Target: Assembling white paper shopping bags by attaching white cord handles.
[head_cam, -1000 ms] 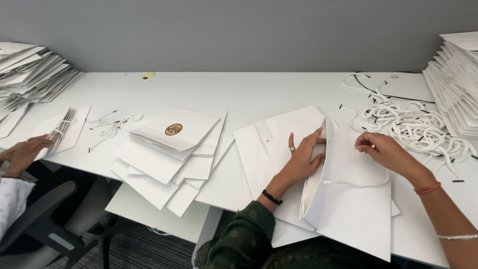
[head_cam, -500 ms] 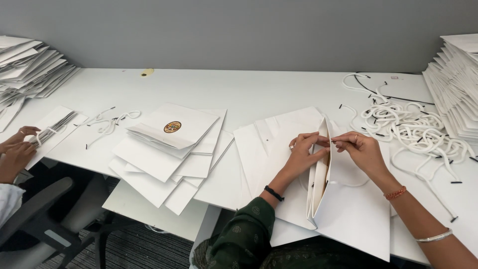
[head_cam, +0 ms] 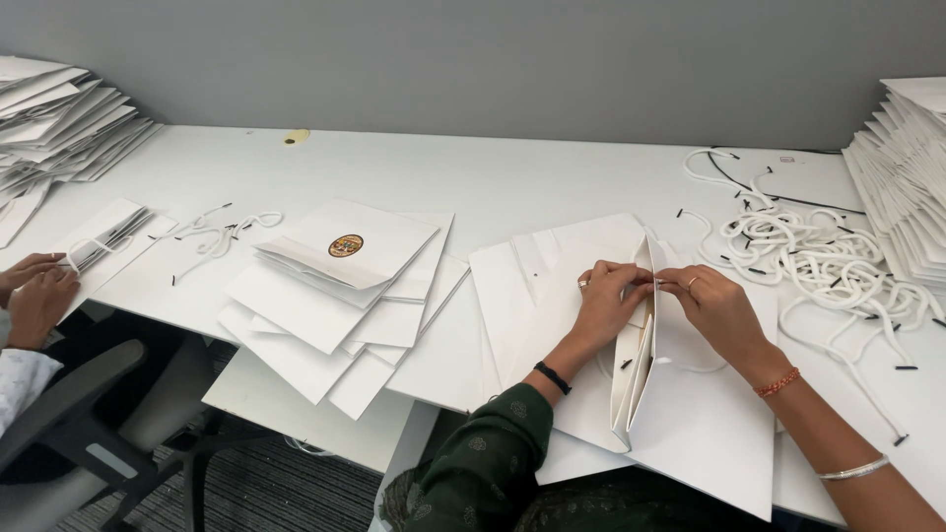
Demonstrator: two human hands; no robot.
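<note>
On a long white table (head_cam: pixel 512 177), one white paper bag (head_cam: pixel 680 414) is held open on its side at its mouth by two hands: the left hand (head_cam: pixel 609 300) is pinched on the near panel's upper edge, and the right hand (head_cam: pixel 717 310) is closed on a thin white cord (head_cam: pixel 658 283) there. One fanned pile of flat bags (head_cam: pixel 340 296) is seen to the left, one tangle of white cord handles (head_cam: pixel 818 256) to the right, and two tall bag stacks (head_cam: pixel 907 177) at the table ends. Since half a second earlier, the hands have been kept at the bag's mouth, scarcely shifted. A co-worker's hands (head_cam: pixel 34 291) are seen at far left.
</note>
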